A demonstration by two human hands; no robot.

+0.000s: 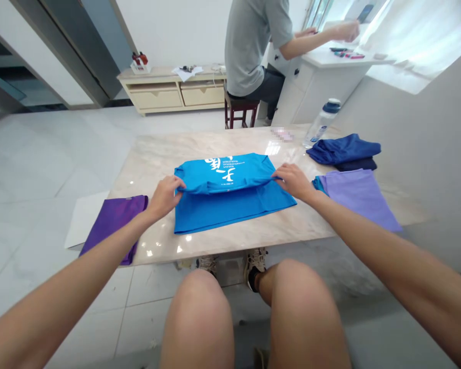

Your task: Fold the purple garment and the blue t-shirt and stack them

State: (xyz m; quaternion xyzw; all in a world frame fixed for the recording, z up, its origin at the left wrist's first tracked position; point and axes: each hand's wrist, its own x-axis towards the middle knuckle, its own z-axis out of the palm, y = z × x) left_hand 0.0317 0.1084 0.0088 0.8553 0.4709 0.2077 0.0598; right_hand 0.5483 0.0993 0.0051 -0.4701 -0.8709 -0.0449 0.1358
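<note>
A bright blue T-shirt [230, 197] with white print lies on the marble table [157, 154], its far half folded over toward me. My left hand [164, 197] pinches the left edge of the folded layer. The right edge of that same layer is gripped by my right hand [295, 182]. Both arms reach out over my bare knees.
A purple shirt [113, 225] hangs over the table's left front edge beside a white sheet [82, 218]. A lilac shirt [359, 197] and dark blue shirts [343, 151] lie at the right, near a water bottle [322, 123]. A person [253, 46] sits at a white desk behind.
</note>
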